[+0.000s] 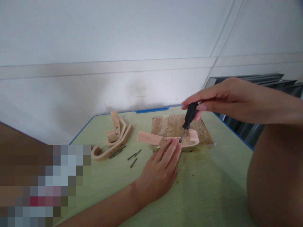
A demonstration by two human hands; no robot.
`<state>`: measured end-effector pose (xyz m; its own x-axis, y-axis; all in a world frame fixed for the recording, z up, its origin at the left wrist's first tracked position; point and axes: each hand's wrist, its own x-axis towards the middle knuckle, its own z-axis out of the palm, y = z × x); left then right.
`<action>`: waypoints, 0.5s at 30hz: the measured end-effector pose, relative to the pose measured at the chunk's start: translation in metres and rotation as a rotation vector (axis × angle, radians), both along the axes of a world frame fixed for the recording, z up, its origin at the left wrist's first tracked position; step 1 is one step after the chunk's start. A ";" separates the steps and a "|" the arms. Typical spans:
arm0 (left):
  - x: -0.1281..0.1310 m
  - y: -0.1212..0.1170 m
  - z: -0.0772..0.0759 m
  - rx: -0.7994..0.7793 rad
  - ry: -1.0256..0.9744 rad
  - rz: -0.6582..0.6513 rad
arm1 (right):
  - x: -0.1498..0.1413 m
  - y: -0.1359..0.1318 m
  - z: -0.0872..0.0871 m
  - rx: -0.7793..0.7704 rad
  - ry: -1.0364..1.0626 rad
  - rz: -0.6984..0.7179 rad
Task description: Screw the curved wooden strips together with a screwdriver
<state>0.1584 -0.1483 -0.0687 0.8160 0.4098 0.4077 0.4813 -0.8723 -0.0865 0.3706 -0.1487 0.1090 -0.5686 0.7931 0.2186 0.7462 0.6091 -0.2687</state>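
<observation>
A curved wooden hook [194, 137] lies across a brown, tape-wrapped slab [175, 124] with many small holes. My left hand [162, 168] grips the hook from the near side, its fingertips pressed on the wood. In my right hand [227, 97] is a screwdriver [190, 116] with a black handle, held by the fingers near its top. The tool leans, and its tip meets the hook at a dark spot [180, 141] just beside my left fingertips. Whether a screw sits there is too small to tell.
More wooden hooks [124, 136] are piled at the left of the green table [201, 195]. Several dark screws [133, 163] lie between them and my left hand. A white wall [106, 88] stands behind the table. Dark metal pieces [236, 129] are stacked beyond its right edge.
</observation>
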 end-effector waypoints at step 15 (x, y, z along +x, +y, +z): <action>0.001 0.000 -0.001 0.003 -0.014 -0.001 | 0.005 0.003 -0.001 0.018 -0.065 -0.109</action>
<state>0.1595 -0.1482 -0.0699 0.8106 0.4077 0.4205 0.4815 -0.8726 -0.0822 0.3754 -0.1459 0.1084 -0.4928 0.8472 0.1987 0.8238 0.5277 -0.2070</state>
